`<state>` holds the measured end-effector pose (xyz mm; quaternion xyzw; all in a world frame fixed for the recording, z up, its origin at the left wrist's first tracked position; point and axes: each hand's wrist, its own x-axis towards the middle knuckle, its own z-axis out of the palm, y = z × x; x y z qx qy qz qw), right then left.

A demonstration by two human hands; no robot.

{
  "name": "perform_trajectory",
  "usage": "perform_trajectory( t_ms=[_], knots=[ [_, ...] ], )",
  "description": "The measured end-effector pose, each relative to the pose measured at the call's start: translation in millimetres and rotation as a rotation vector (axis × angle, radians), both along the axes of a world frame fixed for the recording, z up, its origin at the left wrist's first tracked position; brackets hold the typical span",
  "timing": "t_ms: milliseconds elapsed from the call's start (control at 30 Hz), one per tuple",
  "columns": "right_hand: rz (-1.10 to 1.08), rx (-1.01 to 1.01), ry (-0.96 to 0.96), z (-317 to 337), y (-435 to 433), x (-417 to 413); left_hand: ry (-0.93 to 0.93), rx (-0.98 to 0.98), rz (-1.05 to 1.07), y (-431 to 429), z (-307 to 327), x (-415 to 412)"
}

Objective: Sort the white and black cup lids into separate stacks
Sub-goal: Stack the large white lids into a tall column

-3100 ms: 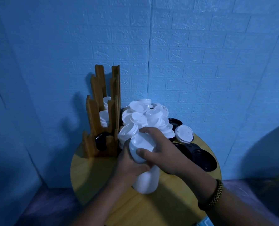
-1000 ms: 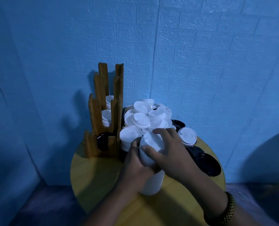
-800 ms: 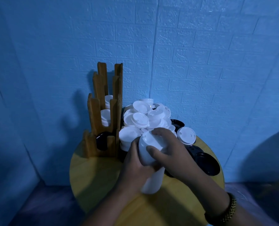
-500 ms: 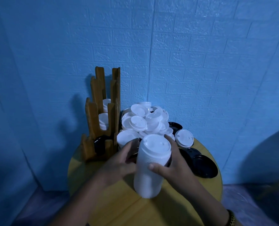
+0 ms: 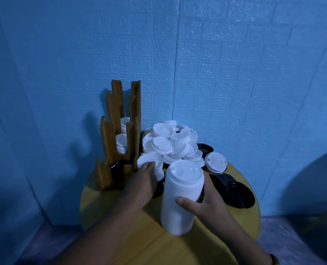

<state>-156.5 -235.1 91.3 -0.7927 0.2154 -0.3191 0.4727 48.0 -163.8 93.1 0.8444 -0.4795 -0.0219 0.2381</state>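
While the right hand (image 5: 202, 205) wraps its fingers and thumb round a tall stack of white lids (image 5: 181, 199), gripping it near the middle, the stack leans a little towards the person above the round yellow desk (image 5: 105, 207); I cannot tell if its lower end touches the wood. The left hand (image 5: 141, 184) reaches forward with fingers stretched out, not curled, their tips resting on a white lid (image 5: 149, 162) at the front of the loose pile of white lids (image 5: 170, 144) heaped against the blue wall. To the pile's right lies a single white lid (image 5: 216, 162), with black lids (image 5: 237, 194) just beside it, nearer the desk's edge. Left of the pile stands a stepped wooden rack (image 5: 118, 115), white lids in its two upper slots and a black one in the lowest.
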Motion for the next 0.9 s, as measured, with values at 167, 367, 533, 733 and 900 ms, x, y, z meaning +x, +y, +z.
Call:
perform_trajectory(
  t_ms=[167, 367, 533, 733, 900],
  knots=[
    [-0.003, 0.004, 0.002, 1.0, -1.1, 0.1, -0.129, 0.005, 0.074, -10.4, -4.2, 10.2],
    [0.009, 0.009, -0.001, 1.1, -3.1, 2.4, 0.016, -0.341, 0.029, -2.1, -2.7, 7.5],
    [0.016, 0.014, -0.002, 1.2, -2.2, 2.7, 0.144, -0.375, 0.024, 2.0, 0.6, 1.0],
    [0.027, 0.001, 0.004, 4.2, -1.0, 1.6, 0.104, -0.358, 0.014, 2.3, -1.5, 3.7],
    [0.055, 0.000, -0.006, 4.3, -3.2, 2.5, 0.369, -0.749, 0.022, 12.8, 18.9, -2.7]
  ],
)
